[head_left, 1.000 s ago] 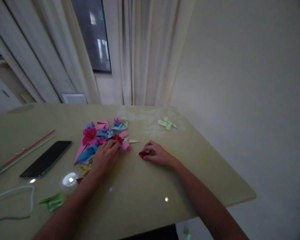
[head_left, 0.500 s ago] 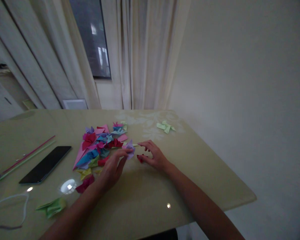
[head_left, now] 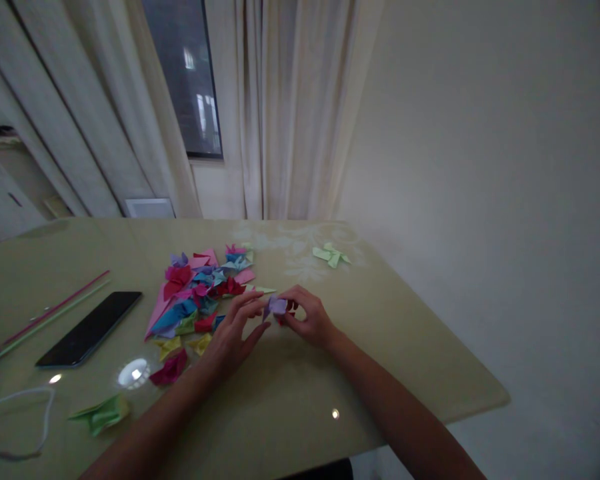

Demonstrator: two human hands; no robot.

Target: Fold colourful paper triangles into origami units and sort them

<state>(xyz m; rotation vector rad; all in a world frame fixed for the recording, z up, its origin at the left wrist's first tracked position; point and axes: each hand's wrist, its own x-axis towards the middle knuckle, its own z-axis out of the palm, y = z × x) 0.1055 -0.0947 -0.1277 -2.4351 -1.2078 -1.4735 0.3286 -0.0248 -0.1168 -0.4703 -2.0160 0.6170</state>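
My right hand pinches a small purple origami piece between thumb and fingertips, just above the table. My left hand is open beside it, thumb and fingers apart, with the fingertips close to the paper's left side; whether they touch it I cannot tell. Partly hidden below the purple piece and my right fingers is a red origami piece. To the left lies a heap of folded paper pieces in several colours, among them a red one and a blue one, partly on a pink sheet.
A pale green origami piece lies at the back right of the table. On the left are a black phone, thin pink and green sticks, and a white cord. A green folded piece rests near the front.
The purple origami piece has moved right, from my left fingers into my right hand's pinch. My left fingers have spread apart. My right hand has closed.
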